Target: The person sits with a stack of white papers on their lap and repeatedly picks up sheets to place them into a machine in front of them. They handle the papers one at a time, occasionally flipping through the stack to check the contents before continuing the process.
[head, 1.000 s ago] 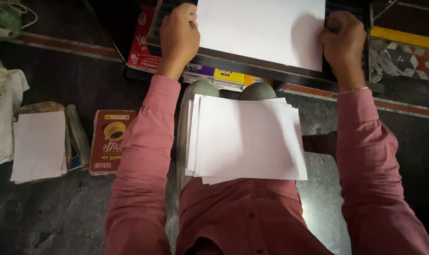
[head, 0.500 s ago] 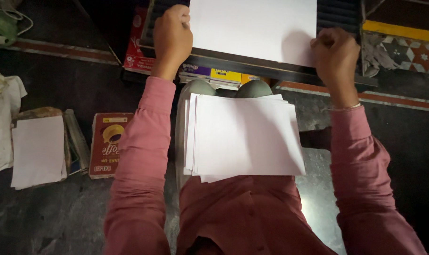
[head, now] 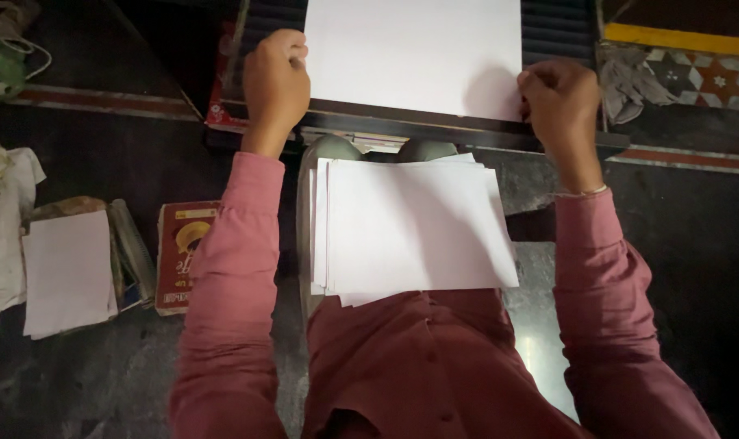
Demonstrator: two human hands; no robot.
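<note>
Pinching a white sheet [head: 410,53] by its 2 lower corners, the left hand [head: 276,81] and right hand [head: 558,102] hold it over a dark slatted counter [head: 560,28], grips closed; a paper stack [head: 410,228] rests on the lap.

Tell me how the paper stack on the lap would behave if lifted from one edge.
The paper stack would probably droop, since its sheets look thin and unbound. Its edges are already fanned unevenly, so sheets would likely slide apart. It rests on the knees alone, with neither hand touching it, so a nudge might spill it.

White sheet [head: 414,53] top cut off by frame edge; knees [head: 382,150] mostly hidden under paper stack [head: 410,228].
</note>
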